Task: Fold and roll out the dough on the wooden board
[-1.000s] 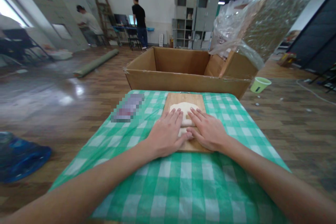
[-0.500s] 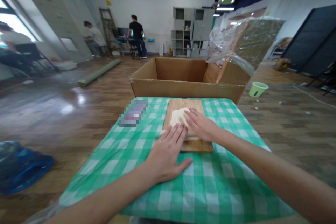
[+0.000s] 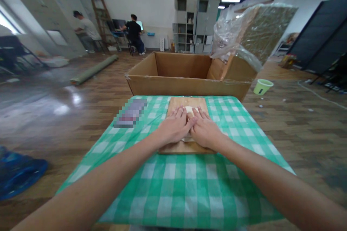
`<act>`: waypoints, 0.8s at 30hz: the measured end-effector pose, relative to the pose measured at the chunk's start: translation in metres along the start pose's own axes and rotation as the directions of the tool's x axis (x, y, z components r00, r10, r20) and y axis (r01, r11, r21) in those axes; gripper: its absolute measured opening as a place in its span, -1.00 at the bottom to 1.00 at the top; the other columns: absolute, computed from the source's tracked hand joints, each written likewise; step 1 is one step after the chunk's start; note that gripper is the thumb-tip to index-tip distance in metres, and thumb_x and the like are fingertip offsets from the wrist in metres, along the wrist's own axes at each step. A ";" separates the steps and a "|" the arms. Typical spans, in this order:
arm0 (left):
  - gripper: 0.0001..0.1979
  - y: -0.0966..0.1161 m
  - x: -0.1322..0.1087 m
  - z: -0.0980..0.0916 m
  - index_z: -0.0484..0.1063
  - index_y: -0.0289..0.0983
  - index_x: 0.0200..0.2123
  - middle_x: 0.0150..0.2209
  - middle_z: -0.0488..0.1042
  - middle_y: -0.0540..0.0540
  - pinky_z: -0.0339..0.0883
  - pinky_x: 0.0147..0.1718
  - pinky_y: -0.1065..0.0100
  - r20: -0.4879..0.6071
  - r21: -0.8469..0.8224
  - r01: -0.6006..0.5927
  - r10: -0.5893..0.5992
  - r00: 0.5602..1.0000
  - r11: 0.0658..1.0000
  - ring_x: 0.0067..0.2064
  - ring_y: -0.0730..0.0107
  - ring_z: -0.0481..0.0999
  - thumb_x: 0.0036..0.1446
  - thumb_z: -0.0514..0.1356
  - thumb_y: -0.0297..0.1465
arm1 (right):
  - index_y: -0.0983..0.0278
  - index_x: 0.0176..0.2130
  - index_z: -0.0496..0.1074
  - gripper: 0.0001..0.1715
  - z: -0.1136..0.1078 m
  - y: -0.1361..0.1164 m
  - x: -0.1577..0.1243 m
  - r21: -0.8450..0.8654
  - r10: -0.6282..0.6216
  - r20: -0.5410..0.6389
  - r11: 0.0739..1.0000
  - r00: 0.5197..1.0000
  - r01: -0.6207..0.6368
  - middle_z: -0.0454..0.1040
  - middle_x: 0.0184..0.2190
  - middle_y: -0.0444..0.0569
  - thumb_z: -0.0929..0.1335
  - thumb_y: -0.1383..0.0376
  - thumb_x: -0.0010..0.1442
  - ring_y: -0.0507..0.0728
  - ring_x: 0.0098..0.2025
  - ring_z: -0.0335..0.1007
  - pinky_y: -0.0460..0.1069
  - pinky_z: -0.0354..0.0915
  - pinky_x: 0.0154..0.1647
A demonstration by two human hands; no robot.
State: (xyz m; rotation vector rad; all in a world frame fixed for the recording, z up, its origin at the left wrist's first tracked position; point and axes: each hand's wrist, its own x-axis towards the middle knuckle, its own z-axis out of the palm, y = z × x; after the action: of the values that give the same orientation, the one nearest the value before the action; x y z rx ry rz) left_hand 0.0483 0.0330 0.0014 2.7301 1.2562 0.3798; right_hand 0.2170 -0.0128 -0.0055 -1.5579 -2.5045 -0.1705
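Note:
A pale lump of dough (image 3: 188,109) lies on a wooden cutting board (image 3: 176,147) in the middle of a green-and-white checked tablecloth (image 3: 189,187). My left hand (image 3: 173,127) and my right hand (image 3: 204,129) lie flat side by side on top of the dough, fingers stretched forward and touching at the thumbs. They cover most of the dough; only its far tip and a sliver at the near edge show.
A blurred-out flat object (image 3: 130,113) lies on the cloth left of the board. Behind the table stands an open cardboard box (image 3: 187,86) with a plastic-wrapped bundle (image 3: 255,32) at its right. A green bucket (image 3: 262,86) and blue bag (image 3: 16,169) sit on the floor. Two people work far back.
My left hand moved from the cloth in front of the board back onto the dough beside my right hand. Both hands now sit further forward, covering more of the dough.

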 end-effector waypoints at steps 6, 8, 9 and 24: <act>-0.25 0.016 -0.040 0.001 0.17 -0.48 0.40 0.45 0.14 -0.43 -0.13 0.45 -0.10 -0.033 0.108 0.014 -0.010 0.999 0.994 0.52 -0.05 -0.01 0.47 -0.24 -0.02 | 0.40 0.49 0.07 -0.26 -0.004 -0.022 -0.023 0.020 0.049 -0.024 0.999 0.998 -0.049 0.02 0.50 0.23 0.16 0.20 0.45 0.48 0.55 -0.33 0.37 -0.08 0.48; -0.22 0.023 -0.054 0.001 0.12 -0.49 0.43 0.47 0.11 -0.41 -0.15 0.46 -0.09 -0.036 0.116 0.006 -0.002 0.999 0.993 0.53 -0.05 -0.04 0.46 -0.22 0.00 | 0.41 0.50 0.06 -0.24 -0.003 -0.029 -0.034 0.036 0.030 -0.026 0.999 0.999 -0.029 0.01 0.51 0.21 0.16 0.18 0.44 0.45 0.56 -0.34 0.34 -0.08 0.49; -0.21 0.026 -0.060 0.001 0.09 -0.50 0.44 0.48 0.09 -0.40 -0.15 0.47 -0.08 -0.036 0.115 0.002 0.002 0.999 0.993 0.53 -0.06 -0.06 0.45 -0.21 0.01 | 0.42 0.50 0.04 -0.23 -0.002 -0.032 -0.039 0.046 0.025 -0.032 0.999 0.999 -0.024 0.00 0.51 0.19 0.16 0.17 0.45 0.43 0.56 -0.34 0.33 -0.09 0.50; -0.23 0.031 -0.064 0.001 0.13 -0.45 0.44 0.47 0.12 -0.36 0.02 0.44 -0.03 -0.081 0.065 0.022 -0.016 0.997 0.998 0.52 -0.04 0.01 0.45 -0.13 0.02 | 0.44 0.51 -0.02 -0.18 -0.007 -0.028 -0.044 0.117 -0.027 -0.036 0.993 0.999 0.031 -0.04 0.52 0.19 0.19 0.18 0.42 0.36 0.56 -0.24 0.32 -0.02 0.50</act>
State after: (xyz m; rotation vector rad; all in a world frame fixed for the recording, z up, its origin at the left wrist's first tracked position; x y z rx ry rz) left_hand 0.0311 -0.0356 -0.0052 2.7810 1.3363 0.4588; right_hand 0.2117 -0.0653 -0.0084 -1.4615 -2.4637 -0.0528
